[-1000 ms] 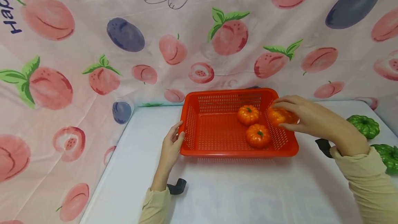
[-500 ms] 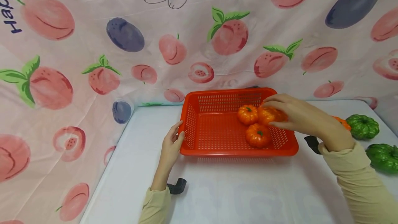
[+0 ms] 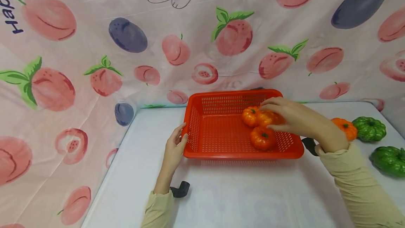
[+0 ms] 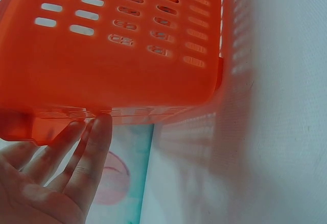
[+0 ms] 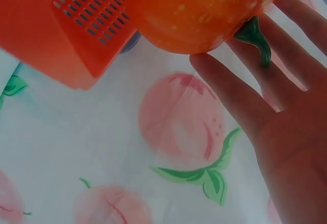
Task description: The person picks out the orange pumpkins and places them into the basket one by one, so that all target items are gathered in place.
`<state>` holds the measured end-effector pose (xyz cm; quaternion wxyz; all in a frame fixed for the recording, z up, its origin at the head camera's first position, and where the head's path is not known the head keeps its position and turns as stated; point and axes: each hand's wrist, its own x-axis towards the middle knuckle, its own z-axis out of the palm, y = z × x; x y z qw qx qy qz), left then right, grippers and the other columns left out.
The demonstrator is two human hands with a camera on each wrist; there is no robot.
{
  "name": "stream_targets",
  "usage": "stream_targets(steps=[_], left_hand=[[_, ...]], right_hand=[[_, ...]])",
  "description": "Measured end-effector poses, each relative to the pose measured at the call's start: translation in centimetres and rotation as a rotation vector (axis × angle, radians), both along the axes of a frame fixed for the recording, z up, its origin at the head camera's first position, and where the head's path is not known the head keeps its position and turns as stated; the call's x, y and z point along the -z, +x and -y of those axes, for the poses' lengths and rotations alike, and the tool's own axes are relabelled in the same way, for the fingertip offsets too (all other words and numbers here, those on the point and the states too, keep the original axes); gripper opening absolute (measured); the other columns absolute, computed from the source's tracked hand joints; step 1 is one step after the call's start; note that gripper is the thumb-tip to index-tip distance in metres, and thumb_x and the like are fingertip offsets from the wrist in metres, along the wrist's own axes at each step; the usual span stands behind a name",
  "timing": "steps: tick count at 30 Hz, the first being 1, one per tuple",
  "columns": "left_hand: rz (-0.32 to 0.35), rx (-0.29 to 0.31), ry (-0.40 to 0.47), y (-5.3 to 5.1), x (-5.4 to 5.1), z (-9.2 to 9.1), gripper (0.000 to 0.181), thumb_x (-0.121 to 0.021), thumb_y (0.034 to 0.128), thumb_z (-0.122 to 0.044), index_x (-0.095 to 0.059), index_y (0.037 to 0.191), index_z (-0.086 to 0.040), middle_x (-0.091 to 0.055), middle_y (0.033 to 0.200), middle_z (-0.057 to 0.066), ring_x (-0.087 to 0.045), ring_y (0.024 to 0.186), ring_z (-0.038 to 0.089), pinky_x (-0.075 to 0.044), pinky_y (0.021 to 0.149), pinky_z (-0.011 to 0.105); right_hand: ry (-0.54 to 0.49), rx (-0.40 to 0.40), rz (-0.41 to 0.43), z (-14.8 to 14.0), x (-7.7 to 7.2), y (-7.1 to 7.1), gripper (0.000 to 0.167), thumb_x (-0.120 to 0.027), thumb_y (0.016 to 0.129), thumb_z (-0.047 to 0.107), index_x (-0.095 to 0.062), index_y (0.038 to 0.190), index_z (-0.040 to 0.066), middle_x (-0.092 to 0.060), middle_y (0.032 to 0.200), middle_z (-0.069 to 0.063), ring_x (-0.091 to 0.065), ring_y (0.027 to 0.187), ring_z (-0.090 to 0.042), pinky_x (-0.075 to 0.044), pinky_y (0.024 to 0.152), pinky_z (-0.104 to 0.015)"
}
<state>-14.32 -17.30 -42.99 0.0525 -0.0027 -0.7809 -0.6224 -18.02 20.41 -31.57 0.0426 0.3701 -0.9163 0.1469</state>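
orange pumpkin (image 3: 267, 119) pinched by right hand (image 3: 293, 116), red basket (image 3: 234, 156) under fingertips; left hand (image 3: 173, 147) touches it, fingers slightly spread, probably steadying.

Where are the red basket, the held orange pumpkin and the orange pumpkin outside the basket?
Red basket (image 3: 223, 133): head view, on its bare floor.
Held orange pumpkin (image 5: 196, 15): right wrist view, on its side.
Orange pumpkin outside the basket (image 3: 348, 131): head view, body below its stem.

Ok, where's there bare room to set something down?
Free: the left half of the basket, by the left hand; the table between the sleeves. Crowded: the basket's right half, with three orange pumpkins and the right hand; the table's right end, with more pumpkins.
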Motion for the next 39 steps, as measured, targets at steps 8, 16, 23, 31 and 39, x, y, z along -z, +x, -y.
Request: stream_targets(steps=[8,16,23,31,39], left_hand=[[0.002,0.002,0.009,0.1,-0.1,0.0,0.043,-0.055,0.1019,-0.013,-0.051,0.145,-0.016,-0.055,0.142,0.014,-0.062,0.116,0.031,-0.056,0.093,0.044],[0.003,0.001,0.007,0.2,-0.2,-0.1,0.044,-0.055,0.1018,-0.013,-0.05,0.145,-0.017,-0.055,0.142,0.015,-0.062,0.115,0.033,-0.056,0.092,0.044],[0.006,0.002,0.008,0.1,-0.2,0.0,0.044,-0.055,0.1018,-0.013,-0.05,0.146,-0.017,-0.055,0.143,0.014,-0.062,0.116,0.032,-0.056,0.092,0.044],[0.016,-0.004,0.008,0.2,-0.1,-0.1,0.044,-0.055,0.1017,-0.013,-0.051,0.145,-0.017,-0.055,0.143,0.013,-0.062,0.117,0.031,-0.056,0.093,0.044],[0.022,-0.009,0.008,0.1,-0.1,0.0,0.044,-0.055,0.1018,-0.013,-0.051,0.145,-0.017,-0.056,0.141,0.014,-0.062,0.115,0.032,-0.056,0.092,0.044]], right_hand=[[0.01,-0.003,0.036,1.0,0.5,-0.4,0.049,-0.083,0.081,0.018,-0.065,0.125,0.007,-0.059,0.129,-0.01,-0.053,0.121,-0.03,-0.052,0.096,-0.049],[0.02,0.001,0.057,2.0,0.8,-0.5,0.051,-0.083,0.081,0.02,-0.065,0.126,0.007,-0.06,0.129,-0.01,-0.052,0.122,-0.029,-0.052,0.097,-0.048],[0.029,-0.024,0.071,3.0,1.1,-0.8,0.052,-0.084,0.08,0.021,-0.065,0.127,0.008,-0.06,0.129,-0.008,-0.052,0.123,-0.029,-0.051,0.098,-0.048],[0.031,-0.027,0.108,3.9,1.6,-1.1,0.049,-0.083,0.081,0.022,-0.065,0.125,0.008,-0.06,0.128,-0.009,-0.053,0.122,-0.03,-0.05,0.1,-0.051],[0.042,-0.035,0.121,4.8,2.2,-1.4,0.048,-0.084,0.079,0.018,-0.066,0.123,0.008,-0.061,0.126,-0.009,-0.054,0.121,-0.03,-0.051,0.099,-0.05]])
